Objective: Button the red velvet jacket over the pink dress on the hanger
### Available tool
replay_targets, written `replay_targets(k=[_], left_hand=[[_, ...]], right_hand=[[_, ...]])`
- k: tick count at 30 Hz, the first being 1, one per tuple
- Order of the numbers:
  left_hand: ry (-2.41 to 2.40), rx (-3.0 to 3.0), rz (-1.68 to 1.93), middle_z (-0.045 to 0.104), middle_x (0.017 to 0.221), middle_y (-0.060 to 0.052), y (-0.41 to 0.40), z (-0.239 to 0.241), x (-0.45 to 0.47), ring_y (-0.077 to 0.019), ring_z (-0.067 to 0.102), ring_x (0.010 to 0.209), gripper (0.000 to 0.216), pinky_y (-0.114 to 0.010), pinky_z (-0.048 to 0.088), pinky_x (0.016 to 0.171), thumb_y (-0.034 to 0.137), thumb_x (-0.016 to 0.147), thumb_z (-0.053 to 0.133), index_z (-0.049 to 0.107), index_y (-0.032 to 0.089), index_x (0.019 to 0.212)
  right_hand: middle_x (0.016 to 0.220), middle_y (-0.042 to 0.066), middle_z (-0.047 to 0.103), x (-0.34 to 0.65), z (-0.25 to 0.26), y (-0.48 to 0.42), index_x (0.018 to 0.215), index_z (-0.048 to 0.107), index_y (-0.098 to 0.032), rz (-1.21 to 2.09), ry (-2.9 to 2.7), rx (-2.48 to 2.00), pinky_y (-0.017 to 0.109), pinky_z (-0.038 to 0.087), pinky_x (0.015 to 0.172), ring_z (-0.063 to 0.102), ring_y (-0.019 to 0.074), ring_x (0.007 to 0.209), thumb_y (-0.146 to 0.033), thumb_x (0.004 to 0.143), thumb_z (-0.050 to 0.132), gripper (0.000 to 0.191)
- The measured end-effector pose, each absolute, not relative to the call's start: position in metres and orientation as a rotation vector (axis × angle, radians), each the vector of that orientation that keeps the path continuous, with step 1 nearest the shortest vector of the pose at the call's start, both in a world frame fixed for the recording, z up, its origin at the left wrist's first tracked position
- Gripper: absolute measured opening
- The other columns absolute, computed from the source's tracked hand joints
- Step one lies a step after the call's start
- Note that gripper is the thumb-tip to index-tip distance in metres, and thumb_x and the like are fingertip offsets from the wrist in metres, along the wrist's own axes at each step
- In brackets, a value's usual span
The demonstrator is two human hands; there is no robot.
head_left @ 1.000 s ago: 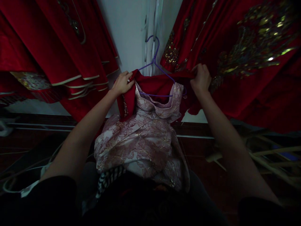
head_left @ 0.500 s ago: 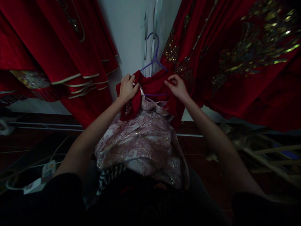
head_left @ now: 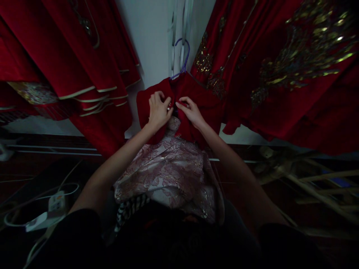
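The jacket (head_left: 203, 93) under the left hand (head_left: 160, 111) and the right hand (head_left: 193, 113) is deep, plain red. Below the hands, the dress (head_left: 168, 168) has a dusty-pink leafy pattern on a whitish ground, with gold-coloured glints. Above them, the hanger (head_left: 184, 67) is purple against a pale blue-grey wall (head_left: 146, 41). Left of the left hand, the red clothes (head_left: 64, 48) carry cream edging and a speckled gold-and-silver panel (head_left: 33, 93). Right of the right hand, a red gown (head_left: 258, 119) bears gold sequins (head_left: 311, 48). Well below the left hand, a cloth (head_left: 131, 209) shows black-and-white stripes; a power strip (head_left: 57, 201) farther left is white.
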State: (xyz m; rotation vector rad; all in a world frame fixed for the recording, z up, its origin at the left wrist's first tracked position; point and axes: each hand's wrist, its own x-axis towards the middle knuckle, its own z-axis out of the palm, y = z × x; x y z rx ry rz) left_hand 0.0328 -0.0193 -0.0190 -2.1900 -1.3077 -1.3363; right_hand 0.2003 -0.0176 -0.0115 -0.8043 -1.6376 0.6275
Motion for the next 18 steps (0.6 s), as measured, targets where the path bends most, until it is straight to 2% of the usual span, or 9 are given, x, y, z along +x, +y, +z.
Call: replay_targets(k=[4, 9, 14, 18], left_hand=[[-1.287, -2.486, -1.287, 0.057, 0.106, -0.013, -0.037, -0.039, 0.053, -0.0284, 0.054, 0.106, 0.025, -0.043, 0.044, 0.093, 0.022, 0.085, 0.053, 0.055, 0.016, 0.109], [-1.221, -2.594, -1.633, 0.058, 0.088, -0.005, -0.034, -0.047, 0.052, -0.0180, 0.057, 0.082, 0.021, -0.032, 0.047, 0.079, 0.014, 0.075, 0.058, 0.051, 0.018, 0.095], [-1.241, -2.542, -2.234, 0.060, 0.090, -0.002, -0.028, -0.066, 0.051, -0.0134, 0.060, 0.083, 0.029, -0.028, 0.048, 0.080, 0.010, 0.071, 0.060, 0.046, 0.020, 0.094], [-1.246, -2.425, -2.545, 0.060, 0.087, 0.000, -0.031, -0.075, 0.050, -0.0105, 0.062, 0.082, 0.026, -0.025, 0.049, 0.081, 0.009, 0.071, 0.063, 0.046, 0.020, 0.087]], right_hand=[[0.097, 0.001, 0.059, 0.195, -0.015, -0.021, 0.090, 0.053, -0.022, 0.596, -1.625, -0.804, 0.029, 0.048, 0.091, 0.057, 0.0139, 0.093, -0.049, 0.083, 0.061, 0.029], [0.095, 0.000, 0.059, 0.195, -0.020, -0.027, 0.095, 0.055, -0.024, 0.743, -1.560, -0.803, 0.026, 0.049, 0.086, 0.057, 0.0130, 0.090, -0.049, 0.081, 0.065, 0.031], [0.090, -0.001, 0.061, 0.200, -0.031, -0.033, 0.099, 0.059, -0.026, 1.059, -1.497, -0.742, 0.023, 0.051, 0.069, 0.059, 0.0114, 0.080, -0.051, 0.082, 0.060, 0.031], [0.093, 0.000, 0.064, 0.204, -0.041, -0.033, 0.099, 0.062, -0.025, 1.030, -1.520, -0.700, 0.025, 0.053, 0.074, 0.061, 0.0126, 0.085, -0.041, 0.075, 0.068, 0.029]])
